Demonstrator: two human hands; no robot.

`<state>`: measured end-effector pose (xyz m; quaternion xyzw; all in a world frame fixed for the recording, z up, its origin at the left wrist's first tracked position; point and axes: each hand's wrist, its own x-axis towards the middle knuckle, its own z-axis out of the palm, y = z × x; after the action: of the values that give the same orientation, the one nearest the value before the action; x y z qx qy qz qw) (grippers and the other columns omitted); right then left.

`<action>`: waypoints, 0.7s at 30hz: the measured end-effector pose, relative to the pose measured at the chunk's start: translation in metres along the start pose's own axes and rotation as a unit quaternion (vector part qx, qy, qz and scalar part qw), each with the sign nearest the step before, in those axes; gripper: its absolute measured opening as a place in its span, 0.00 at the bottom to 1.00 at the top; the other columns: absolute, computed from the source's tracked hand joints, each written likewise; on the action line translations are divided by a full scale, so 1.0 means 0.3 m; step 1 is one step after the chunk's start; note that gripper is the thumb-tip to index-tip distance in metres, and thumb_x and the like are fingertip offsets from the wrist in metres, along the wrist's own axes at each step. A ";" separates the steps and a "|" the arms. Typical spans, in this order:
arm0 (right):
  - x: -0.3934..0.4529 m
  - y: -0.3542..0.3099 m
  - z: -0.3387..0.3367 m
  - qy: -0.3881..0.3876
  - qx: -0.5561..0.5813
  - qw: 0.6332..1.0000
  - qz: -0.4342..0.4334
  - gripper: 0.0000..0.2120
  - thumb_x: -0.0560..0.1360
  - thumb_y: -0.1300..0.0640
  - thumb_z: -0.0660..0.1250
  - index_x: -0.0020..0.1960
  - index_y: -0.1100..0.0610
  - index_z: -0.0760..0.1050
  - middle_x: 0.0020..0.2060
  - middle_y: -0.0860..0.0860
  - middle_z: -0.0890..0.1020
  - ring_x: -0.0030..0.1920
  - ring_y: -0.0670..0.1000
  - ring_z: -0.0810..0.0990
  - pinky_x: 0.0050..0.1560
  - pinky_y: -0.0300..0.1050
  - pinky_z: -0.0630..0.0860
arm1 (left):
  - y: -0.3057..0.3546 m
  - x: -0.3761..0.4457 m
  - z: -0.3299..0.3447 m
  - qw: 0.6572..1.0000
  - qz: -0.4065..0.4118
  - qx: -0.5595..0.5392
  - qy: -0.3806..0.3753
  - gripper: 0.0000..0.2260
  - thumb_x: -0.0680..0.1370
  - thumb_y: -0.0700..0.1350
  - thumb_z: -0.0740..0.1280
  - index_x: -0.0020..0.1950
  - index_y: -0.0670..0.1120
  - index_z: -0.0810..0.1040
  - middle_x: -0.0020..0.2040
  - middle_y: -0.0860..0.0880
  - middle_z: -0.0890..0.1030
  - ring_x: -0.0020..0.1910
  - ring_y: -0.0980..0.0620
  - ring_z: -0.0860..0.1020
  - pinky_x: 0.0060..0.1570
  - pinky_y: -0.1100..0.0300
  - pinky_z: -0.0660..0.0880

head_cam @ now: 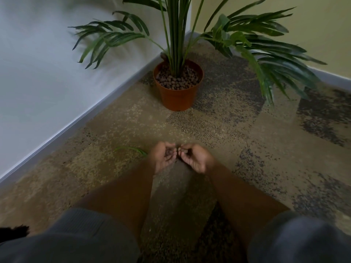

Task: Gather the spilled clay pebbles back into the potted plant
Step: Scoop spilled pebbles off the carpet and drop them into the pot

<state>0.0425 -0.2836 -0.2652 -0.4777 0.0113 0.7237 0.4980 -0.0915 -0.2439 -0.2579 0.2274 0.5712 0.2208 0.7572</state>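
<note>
Grey sleeves (79, 234) fill the lower edge of the view, with both bare forearms reaching forward over patterned carpet (237, 133). Left hand (164, 157) is cupped palm-up, its curled fingers cradling a small heap of dark clay pebbles (168, 153). Right hand (193, 158) sits just beside it, fingers curled inward, fingertips nearly meeting those of the left; whether it holds any pebbles cannot be told through the blur. Beyond the hands, well apart from them, an orange pot (177, 97) stands upright in the room corner, filled to near its rim with similar pebbles around the stems of a palm plant (176, 35). One loose green leaf (131, 149) lies on the carpet left of the hands.
</note>
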 end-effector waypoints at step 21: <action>-0.027 -0.318 0.287 0.012 0.114 0.983 -0.141 0.14 0.82 0.62 0.52 0.61 0.68 0.70 0.62 0.66 0.74 0.60 0.62 0.78 0.57 0.49 0.80 | 0.390 -0.022 0.154 0.942 0.086 -0.323 0.018 0.19 0.84 0.48 0.50 0.68 0.42 0.73 0.60 0.43 0.79 0.48 0.51 0.79 0.49 0.60 0.78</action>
<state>0.0541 -0.1988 -0.1688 -0.4232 0.0326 0.6343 0.6461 -0.0571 -0.1587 -0.1717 0.0155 0.4608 0.4618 0.7577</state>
